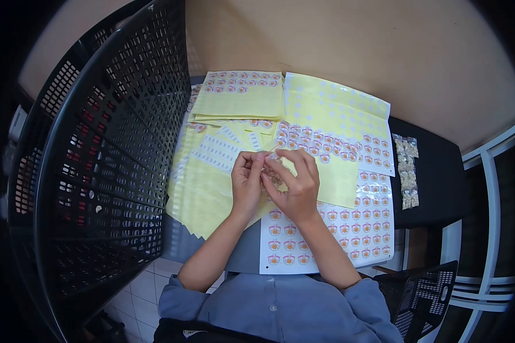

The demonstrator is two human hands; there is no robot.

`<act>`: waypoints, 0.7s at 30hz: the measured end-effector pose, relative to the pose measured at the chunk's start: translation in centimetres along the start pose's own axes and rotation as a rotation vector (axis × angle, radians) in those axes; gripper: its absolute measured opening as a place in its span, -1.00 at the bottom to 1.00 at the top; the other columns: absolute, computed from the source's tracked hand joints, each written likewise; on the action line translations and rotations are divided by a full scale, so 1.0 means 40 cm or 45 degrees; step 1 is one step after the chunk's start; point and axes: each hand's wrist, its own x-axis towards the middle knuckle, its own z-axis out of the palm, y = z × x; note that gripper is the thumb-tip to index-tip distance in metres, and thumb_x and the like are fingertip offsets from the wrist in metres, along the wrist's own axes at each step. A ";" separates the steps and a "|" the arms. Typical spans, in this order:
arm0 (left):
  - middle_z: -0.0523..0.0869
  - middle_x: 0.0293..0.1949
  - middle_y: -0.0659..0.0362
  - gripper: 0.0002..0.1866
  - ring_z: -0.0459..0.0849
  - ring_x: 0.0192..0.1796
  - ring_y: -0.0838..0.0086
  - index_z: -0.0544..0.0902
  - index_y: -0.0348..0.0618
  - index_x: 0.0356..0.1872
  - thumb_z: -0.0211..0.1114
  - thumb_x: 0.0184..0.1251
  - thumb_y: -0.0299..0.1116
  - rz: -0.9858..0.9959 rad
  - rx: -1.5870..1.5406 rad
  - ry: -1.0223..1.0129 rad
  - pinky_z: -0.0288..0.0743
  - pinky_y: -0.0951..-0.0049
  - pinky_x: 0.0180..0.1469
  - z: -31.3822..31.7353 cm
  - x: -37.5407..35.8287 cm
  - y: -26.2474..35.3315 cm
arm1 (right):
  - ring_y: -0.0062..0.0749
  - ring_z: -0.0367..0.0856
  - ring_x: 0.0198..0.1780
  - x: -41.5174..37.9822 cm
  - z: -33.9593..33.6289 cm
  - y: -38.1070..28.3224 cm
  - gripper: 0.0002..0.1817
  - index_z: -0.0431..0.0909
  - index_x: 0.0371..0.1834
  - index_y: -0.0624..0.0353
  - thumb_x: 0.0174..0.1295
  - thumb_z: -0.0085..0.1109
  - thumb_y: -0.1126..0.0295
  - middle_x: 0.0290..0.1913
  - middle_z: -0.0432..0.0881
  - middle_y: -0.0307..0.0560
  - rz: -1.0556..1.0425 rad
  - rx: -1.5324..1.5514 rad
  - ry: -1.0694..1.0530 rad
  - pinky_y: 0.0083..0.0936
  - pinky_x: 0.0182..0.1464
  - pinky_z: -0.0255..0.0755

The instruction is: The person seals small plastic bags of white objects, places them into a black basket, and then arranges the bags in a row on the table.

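Note:
Close together over the sticker sheets, both hands hold a small clear plastic packet (276,178) with pale brownish pieces in it. My left hand (248,182) pinches its upper edge between thumb and fingers. My right hand (296,180) is closed at the packet's top and side, its fingers bent. Much of the packet is hidden behind the fingers. Beneath the hands lie yellow backing sheets (212,197) and a white sheet of round pink-and-orange stickers (349,228). Beside my left hand are small strips of printed labels (216,150).
A tall black perforated plastic crate (114,148) stands at the left. Stacked sticker sheets (240,103) and a partly peeled yellow sheet (332,97) lie by the wall. Filled clear packets (407,171) form a column on a black surface (435,177) at the right.

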 end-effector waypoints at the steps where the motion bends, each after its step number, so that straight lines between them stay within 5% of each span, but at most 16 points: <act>1: 0.56 -0.31 0.18 -0.88 0.49 -0.31 0.69 0.40 -0.20 -0.37 0.03 0.28 -0.36 0.000 0.000 -0.009 0.43 0.67 -0.31 0.002 0.001 0.003 | -0.28 0.45 -0.24 0.005 -0.008 -0.002 -0.68 0.60 -0.34 0.11 -0.29 0.31 0.42 -0.15 0.50 -0.10 0.011 -0.086 0.025 -0.45 -0.19 0.38; 5: 0.55 -0.32 0.21 -0.89 0.48 -0.30 0.70 0.41 -0.17 -0.36 0.04 0.27 -0.35 -0.031 -0.082 0.023 0.40 0.68 -0.30 -0.005 -0.001 0.003 | -0.24 0.45 -0.16 0.000 -0.010 0.013 -0.61 0.56 -0.23 0.06 -0.25 0.29 0.31 -0.10 0.45 -0.05 0.070 -0.163 0.007 -0.39 -0.13 0.34; 8: 0.54 -0.28 0.22 -0.90 0.46 -0.26 0.68 0.41 -0.14 -0.37 0.04 0.28 -0.35 -0.024 -0.024 0.038 0.39 0.65 -0.26 -0.014 0.004 0.000 | -0.22 0.50 -0.21 -0.008 -0.004 0.020 -0.46 0.44 -0.04 0.09 -0.24 0.27 0.34 -0.20 0.49 -0.03 0.222 0.263 -0.124 -0.40 -0.18 0.40; 12: 0.50 -0.15 0.19 -0.86 0.46 -0.10 0.58 0.38 -0.13 -0.27 -0.04 0.32 -0.30 -0.018 -0.067 -0.081 0.37 0.54 -0.09 0.000 -0.004 0.024 | -0.21 0.54 -0.29 0.009 -0.044 0.017 -0.46 0.44 -0.07 0.13 -0.24 0.32 0.39 -0.29 0.52 -0.05 0.346 0.395 -0.163 -0.47 -0.24 0.44; 15: 0.47 -0.10 0.17 -0.80 0.42 -0.04 0.51 0.37 -0.13 -0.21 -0.10 0.34 -0.23 -0.026 -0.090 -0.181 0.34 0.45 -0.02 0.005 -0.007 0.023 | -0.29 0.55 -0.35 0.034 -0.097 0.041 -0.49 0.44 -0.07 0.18 -0.19 0.31 0.41 -0.33 0.54 -0.06 0.274 0.359 0.057 -0.53 -0.31 0.45; 21: 0.43 -0.10 0.21 -0.75 0.37 0.00 0.47 0.37 -0.07 -0.15 -0.12 0.33 -0.15 -0.095 -0.084 -0.257 0.29 0.38 0.01 -0.034 0.005 0.008 | -0.41 0.58 -0.34 0.008 -0.355 0.243 -0.49 0.39 -0.05 0.22 -0.14 0.30 0.40 -0.35 0.58 -0.04 0.578 -0.177 0.505 -0.56 -0.32 0.43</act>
